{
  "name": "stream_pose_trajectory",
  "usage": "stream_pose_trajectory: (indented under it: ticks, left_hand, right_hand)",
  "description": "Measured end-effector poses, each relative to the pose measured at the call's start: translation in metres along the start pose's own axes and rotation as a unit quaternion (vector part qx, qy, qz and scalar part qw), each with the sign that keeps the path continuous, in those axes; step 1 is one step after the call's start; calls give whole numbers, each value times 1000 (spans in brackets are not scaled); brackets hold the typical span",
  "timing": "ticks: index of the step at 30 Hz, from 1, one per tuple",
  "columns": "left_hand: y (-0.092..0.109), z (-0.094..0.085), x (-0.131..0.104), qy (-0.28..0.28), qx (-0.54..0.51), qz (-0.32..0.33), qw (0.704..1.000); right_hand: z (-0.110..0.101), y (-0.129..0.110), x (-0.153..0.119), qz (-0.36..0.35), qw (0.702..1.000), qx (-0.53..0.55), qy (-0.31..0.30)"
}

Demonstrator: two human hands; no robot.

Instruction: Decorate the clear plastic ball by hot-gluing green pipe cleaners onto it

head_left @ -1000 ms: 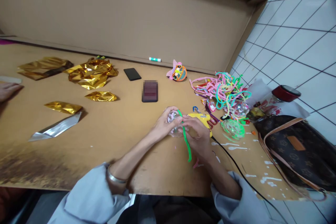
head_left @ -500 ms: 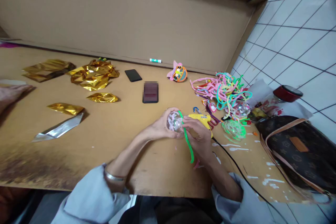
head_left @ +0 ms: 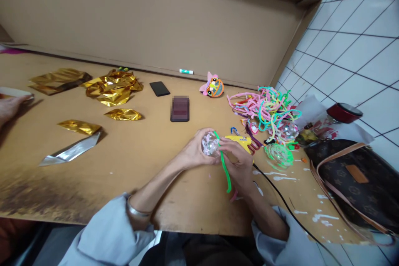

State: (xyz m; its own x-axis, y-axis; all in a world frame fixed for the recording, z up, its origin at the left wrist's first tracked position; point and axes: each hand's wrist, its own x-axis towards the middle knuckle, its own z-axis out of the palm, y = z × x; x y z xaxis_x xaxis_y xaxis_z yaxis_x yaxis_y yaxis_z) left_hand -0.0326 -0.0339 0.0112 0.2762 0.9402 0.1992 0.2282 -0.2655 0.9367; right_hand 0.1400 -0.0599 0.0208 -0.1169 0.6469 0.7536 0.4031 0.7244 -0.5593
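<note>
green pipe cleaner [head_left: 225,169]; yellow glue gun [head_left: 239,140]; gold foil [head_left: 112,87]

1. The clear ball [head_left: 210,145] has been turned slightly between the fingers [head_left: 225,143], so more of its glittery face is shown above them.
2. The green pipe cleaner [head_left: 225,166] has been drawn lower past the right hand [head_left: 237,162].
3. A co-worker's hand [head_left: 11,106], well apart from the fingers, has been pulled back toward the bench [head_left: 149,174] edge.

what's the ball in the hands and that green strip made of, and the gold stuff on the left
Small clear ball: seemingly transparent plastic, glossy highlights. Fuzzy green strip: likely a chenille pipe cleaner, matte and bent. Crumpled gold sheets: metallic foil or film, mirror-like creases.
</note>
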Motion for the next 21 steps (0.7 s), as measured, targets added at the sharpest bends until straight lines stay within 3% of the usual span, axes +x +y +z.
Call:
stream_pose_trajectory:
  ticks: [6, 21]
  left_hand:
    - [3, -1, 0, -7, 26, 16, 999]
    - [-2, 1, 1, -1, -28, 4, 1000]
  right_hand:
    - [0, 0, 1, -2, 1000, 0, -4]
    - [1, -1, 3, 3, 1000, 5, 5]
